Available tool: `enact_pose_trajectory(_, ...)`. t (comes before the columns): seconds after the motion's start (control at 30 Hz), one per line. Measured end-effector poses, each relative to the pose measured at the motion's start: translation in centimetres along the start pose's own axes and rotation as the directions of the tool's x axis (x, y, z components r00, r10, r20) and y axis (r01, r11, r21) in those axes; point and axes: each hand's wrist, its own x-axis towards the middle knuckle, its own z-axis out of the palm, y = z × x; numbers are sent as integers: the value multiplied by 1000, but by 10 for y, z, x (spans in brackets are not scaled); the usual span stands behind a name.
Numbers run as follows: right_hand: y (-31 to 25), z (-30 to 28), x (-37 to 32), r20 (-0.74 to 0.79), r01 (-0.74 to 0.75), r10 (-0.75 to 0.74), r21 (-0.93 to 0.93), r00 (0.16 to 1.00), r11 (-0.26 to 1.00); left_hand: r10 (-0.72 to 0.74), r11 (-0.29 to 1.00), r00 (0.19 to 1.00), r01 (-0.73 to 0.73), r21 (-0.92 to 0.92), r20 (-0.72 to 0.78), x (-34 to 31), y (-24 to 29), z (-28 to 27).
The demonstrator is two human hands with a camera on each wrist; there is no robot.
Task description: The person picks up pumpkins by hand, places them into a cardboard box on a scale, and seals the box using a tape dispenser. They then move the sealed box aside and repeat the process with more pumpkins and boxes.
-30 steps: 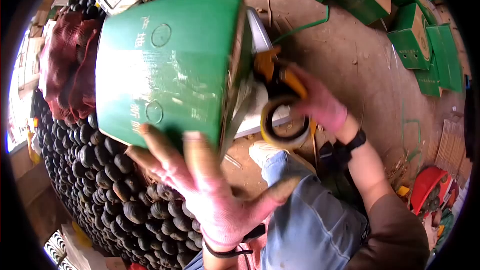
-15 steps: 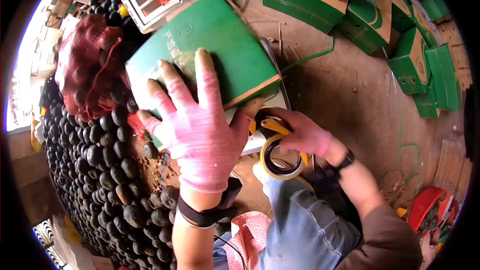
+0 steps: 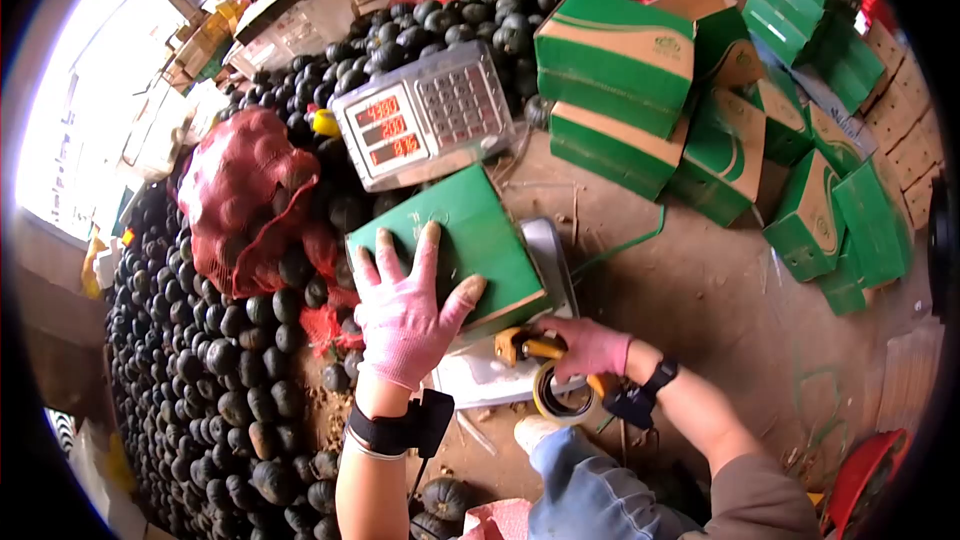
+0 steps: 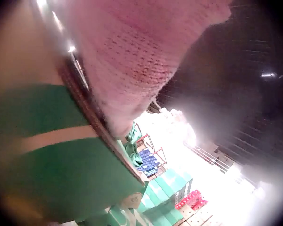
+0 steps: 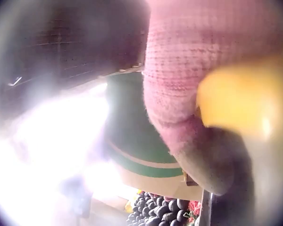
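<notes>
A person's gloved left hand (image 3: 402, 320) lies palm-down on top of a green box (image 3: 485, 220), forearm reaching forward, its 5 fingers (image 3: 428, 252) straight and spread wide. The box sits on a metal platform (image 3: 556, 250) below a scale display (image 3: 425, 122). The right hand (image 3: 592, 347), just beside the box's near corner, curls its fingers round a yellow tape dispenser (image 3: 548, 380). Dark squashes (image 3: 200, 370) are piled at the left.

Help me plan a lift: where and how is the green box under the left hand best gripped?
Probably by its two opposite side walls, one hand each, from the person's near side. The green box has a broad flat top, wider than the left hand spread on it; the scale display stands close behind.
</notes>
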Motion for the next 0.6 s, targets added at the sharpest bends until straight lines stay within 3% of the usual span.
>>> enact_pose_trajectory(0.03, -3, -1, -5, -33, 37, -39, -49, 999, 998, -22, 1000, 999, 22, -1, 48, 4, 3, -5)
enact_pose_trajectory(0.1, -21, -12, -9, 41, -25, 26, -46, 999, 999, -31, 999, 994, 27, 34, 105, 11, 4, -12)
enact_pose_trajectory(0.17, -46, 19, 11, 88, 191, -193, 36, 977, 981, -45, 999, 993, 47, -14, 108, 10, 3, -9)
enact_pose_trajectory(0.23, -85, 87, 51, 316, 317, -228, -270, 921, 909, -14, 1000, 997, 15, -19, 78, 9, 2, -9)
enact_pose_trajectory(0.3, -107, 108, 58, 432, 409, -323, -121, 842, 905, 45, 999, 996, -44, -16, 71, 15, -19, -8)
enact_pose_trajectory(0.33, -81, 116, 55, 368, 402, -438, 173, 820, 899, 69, 998, 988, -67, -21, 136, 21, -22, -18)
enact_pose_trajectory(0.37, -74, 90, 33, 473, 168, -306, 312, 827, 935, 26, 999, 981, -21, -29, 191, 26, -16, -30)
enact_pose_trajectory(0.4, -26, 86, 27, 420, 242, -342, 273, 841, 931, 30, 999, 976, -26, -20, 215, 32, -11, -40)
enact_pose_trajectory(0.43, 7, 64, -4, 319, 208, -367, 437, 874, 875, 47, 999, 971, -45, -16, 233, 40, -4, -43)
enact_pose_trajectory(0.47, 35, 34, -33, 322, -1, -192, 515, 927, 857, 95, 995, 970, -90, -31, 225, 49, -8, -39)
enact_pose_trajectory(0.5, 89, 28, -61, 87, 61, -211, 792, 974, 608, 141, 990, 968, -138, -32, 205, 52, -7, -40)
enact_pose_trajectory(0.53, 119, 19, -95, -92, 31, 74, 808, 993, 588, 206, 978, 957, -195, -75, 203, 62, -9, -36)
enact_pose_trajectory(0.57, 149, 19, -104, -159, 58, 120, 804, 980, 592, 168, 985, 952, -150, -88, 255, 66, -3, -35)
enact_pose_trajectory(0.6, 190, 22, -104, -370, -21, 366, 678, 854, 734, 161, 987, 966, -155, -50, 201, 66, -4, -22)
